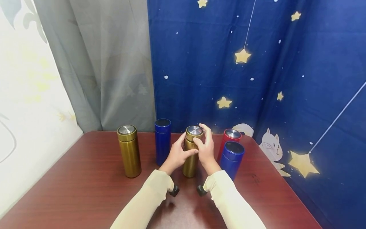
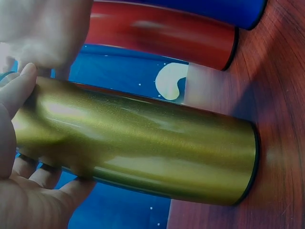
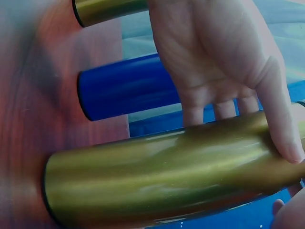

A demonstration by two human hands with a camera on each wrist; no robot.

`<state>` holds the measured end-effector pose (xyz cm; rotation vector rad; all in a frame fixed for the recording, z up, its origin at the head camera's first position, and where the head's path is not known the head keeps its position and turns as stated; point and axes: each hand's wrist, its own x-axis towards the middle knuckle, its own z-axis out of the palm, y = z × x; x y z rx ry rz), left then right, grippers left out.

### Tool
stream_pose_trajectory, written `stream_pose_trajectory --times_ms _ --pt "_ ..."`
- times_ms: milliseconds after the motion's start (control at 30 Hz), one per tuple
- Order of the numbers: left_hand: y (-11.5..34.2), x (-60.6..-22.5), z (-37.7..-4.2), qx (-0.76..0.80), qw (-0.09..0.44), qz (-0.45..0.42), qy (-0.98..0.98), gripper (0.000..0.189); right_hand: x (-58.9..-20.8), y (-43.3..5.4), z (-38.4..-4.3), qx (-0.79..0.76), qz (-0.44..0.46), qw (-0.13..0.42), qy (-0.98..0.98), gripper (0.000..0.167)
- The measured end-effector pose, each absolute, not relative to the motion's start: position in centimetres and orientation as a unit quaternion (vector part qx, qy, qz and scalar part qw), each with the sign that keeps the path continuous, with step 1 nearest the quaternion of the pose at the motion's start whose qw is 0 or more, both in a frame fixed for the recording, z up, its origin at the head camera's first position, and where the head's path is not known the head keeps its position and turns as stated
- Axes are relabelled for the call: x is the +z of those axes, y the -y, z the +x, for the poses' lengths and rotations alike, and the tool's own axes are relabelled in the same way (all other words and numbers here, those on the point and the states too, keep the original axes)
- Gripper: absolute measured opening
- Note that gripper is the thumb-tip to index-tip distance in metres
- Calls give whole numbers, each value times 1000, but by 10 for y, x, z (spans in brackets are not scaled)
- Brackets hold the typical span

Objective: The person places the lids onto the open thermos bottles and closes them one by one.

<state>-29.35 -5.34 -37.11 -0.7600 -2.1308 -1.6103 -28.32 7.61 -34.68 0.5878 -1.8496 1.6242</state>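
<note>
A gold thermos [image 1: 190, 163] with a silver-topped lid [image 1: 194, 130] stands upright in front of the person, its base at the tabletop. My left hand [image 1: 178, 155] grips its upper body from the left. The left thumb crosses the front, and the fingers reach behind, as the right wrist view shows. From the other side my right hand [image 1: 206, 146] holds the thermos at the lid, thumb in front near the seam and the index finger raised beside the lid's top. In the left wrist view the gold thermos [image 2: 152, 138] lies sideways across the picture.
Another gold thermos [image 1: 131, 156] stands at the left of the reddish-brown table [image 1: 94, 190]. A blue thermos [image 1: 163, 143] is behind my left hand. Right of my right hand stand a red thermos [image 1: 226, 140] and a second blue thermos [image 1: 231, 162]. Curtains hang behind the table.
</note>
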Motion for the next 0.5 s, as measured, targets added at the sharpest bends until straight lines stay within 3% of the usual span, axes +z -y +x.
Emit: stream_pose_trajectory --times_ms 300,500 --pt "52 -372 -295 -578 178 -266 751 80 -356 -71 -268 622 157 398 655 46" --pt "50 -396 -319 -592 185 -264 739 84 -380 -72 -286 635 154 438 617 42"
